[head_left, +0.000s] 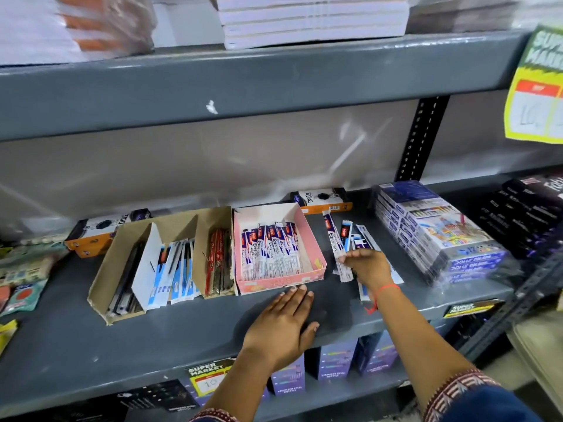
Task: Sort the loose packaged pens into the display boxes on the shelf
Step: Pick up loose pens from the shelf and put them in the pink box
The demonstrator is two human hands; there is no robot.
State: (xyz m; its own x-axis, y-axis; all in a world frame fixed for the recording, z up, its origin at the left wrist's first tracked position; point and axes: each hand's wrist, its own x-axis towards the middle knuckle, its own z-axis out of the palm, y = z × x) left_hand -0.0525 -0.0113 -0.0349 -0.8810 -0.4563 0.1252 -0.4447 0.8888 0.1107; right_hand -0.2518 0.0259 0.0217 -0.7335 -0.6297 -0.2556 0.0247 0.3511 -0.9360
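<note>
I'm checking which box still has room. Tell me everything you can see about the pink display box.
The pink display box is an open, shallow cardboard tray, white inside, with worn front corners. It sits flat on the grey shelf, against the brown divided box on its left. Packaged pens lie in a row across its left and middle; the right strip is bare. The left hand lies flat before its front wall, fingertips close to it.

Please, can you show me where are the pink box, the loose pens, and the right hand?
pink box [316, 264]: head view, on its right wall.
loose pens [330, 236]: head view, on the leftmost packet.
right hand [370, 264]: head view, on the back of the hand.
</note>
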